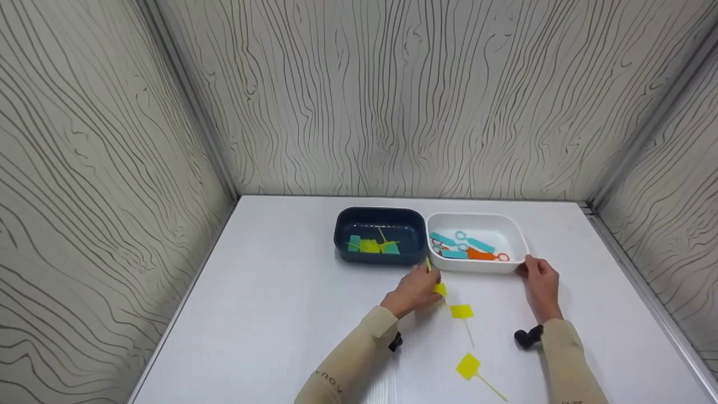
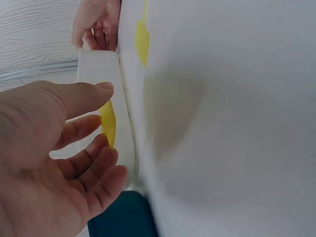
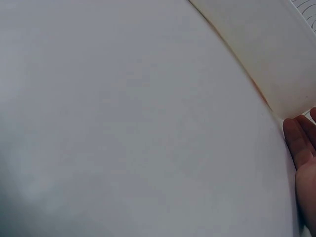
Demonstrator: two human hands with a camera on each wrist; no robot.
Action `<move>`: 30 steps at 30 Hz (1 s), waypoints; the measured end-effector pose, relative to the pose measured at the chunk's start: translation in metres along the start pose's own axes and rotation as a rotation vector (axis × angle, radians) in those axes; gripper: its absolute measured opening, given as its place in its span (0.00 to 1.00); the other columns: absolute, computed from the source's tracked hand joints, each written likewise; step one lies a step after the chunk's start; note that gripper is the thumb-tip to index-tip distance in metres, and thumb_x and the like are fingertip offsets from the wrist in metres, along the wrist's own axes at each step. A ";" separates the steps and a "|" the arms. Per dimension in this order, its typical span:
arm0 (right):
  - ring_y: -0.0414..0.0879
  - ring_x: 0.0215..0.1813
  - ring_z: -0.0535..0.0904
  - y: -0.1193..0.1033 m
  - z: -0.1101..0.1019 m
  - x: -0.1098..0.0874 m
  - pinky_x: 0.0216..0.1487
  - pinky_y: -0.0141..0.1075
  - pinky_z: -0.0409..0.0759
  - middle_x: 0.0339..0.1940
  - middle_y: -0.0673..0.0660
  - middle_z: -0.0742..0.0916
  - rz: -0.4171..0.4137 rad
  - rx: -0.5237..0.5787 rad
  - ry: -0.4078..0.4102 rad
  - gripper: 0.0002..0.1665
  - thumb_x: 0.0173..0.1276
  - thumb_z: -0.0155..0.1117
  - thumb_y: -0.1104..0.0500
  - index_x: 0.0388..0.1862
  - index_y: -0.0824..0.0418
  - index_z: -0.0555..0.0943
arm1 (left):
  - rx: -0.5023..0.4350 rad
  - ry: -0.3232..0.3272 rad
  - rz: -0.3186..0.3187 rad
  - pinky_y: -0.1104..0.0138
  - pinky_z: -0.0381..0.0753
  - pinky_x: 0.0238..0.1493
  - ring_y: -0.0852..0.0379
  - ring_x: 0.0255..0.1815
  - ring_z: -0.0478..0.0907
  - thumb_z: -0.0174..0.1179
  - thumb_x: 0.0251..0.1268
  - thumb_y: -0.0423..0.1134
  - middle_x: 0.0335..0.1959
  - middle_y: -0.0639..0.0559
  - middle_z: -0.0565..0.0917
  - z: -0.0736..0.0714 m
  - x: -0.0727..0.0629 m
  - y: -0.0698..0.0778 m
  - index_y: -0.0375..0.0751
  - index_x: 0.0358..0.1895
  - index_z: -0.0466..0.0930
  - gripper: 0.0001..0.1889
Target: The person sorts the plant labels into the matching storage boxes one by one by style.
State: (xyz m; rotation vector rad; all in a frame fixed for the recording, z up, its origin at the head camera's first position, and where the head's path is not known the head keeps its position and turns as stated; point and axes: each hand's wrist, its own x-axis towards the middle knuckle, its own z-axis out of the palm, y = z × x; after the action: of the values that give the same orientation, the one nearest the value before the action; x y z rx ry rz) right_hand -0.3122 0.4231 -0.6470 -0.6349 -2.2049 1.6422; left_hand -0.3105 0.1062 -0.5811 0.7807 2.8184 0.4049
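Note:
My left hand point(image 1: 414, 290) pinches a yellow square tag with a thin tail point(image 1: 440, 289) between thumb and fingers, just in front of where the two containers meet. In the left wrist view that tag point(image 2: 108, 122) shows between the thumb and the fingertips. My right hand point(image 1: 543, 283) holds the front right corner of the white container point(image 1: 482, 267), thumb at its rim. Two more yellow tags lie on the table: one point(image 1: 462, 311) close to my left hand, another point(image 1: 468, 366) nearer the front.
A dark blue container point(image 1: 381, 258) stands left of the white one, with yellow and teal tags inside. Teal tags point(image 1: 480, 244) and orange tags point(image 1: 480, 255) with rings lie in the white container. Patterned panels point(image 1: 370, 101) enclose the white table point(image 1: 269, 292).

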 end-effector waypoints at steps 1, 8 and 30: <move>0.35 0.44 0.79 0.000 0.000 0.000 0.47 0.19 0.75 0.41 0.49 0.83 0.002 0.006 0.000 0.31 0.74 0.49 0.36 0.50 0.63 0.77 | 0.003 0.003 -0.002 0.71 0.74 0.47 0.60 0.42 0.66 0.66 0.62 0.51 0.44 0.57 0.76 -0.003 0.000 -0.002 0.54 0.50 0.77 0.16; 0.36 0.45 0.79 -0.002 -0.001 0.000 0.48 0.20 0.75 0.43 0.51 0.83 -0.002 0.005 -0.014 0.33 0.74 0.48 0.35 0.52 0.64 0.77 | -0.021 0.042 0.009 0.71 0.74 0.47 0.59 0.43 0.66 0.65 0.64 0.51 0.44 0.57 0.74 -0.019 -0.001 -0.017 0.53 0.53 0.77 0.17; 0.37 0.51 0.77 0.000 0.000 -0.001 0.50 0.18 0.75 0.51 0.54 0.81 0.009 -0.002 -0.030 0.35 0.75 0.46 0.35 0.57 0.64 0.75 | 0.022 0.156 -0.032 0.65 0.76 0.49 0.55 0.47 0.69 0.60 0.69 0.48 0.49 0.50 0.75 -0.066 0.014 -0.058 0.47 0.56 0.74 0.17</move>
State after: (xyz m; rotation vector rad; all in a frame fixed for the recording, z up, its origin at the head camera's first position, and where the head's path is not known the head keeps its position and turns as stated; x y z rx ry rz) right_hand -0.3112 0.4228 -0.6465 -0.6254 -2.2288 1.6645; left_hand -0.3668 0.0521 -0.5382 0.7367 2.9802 0.4490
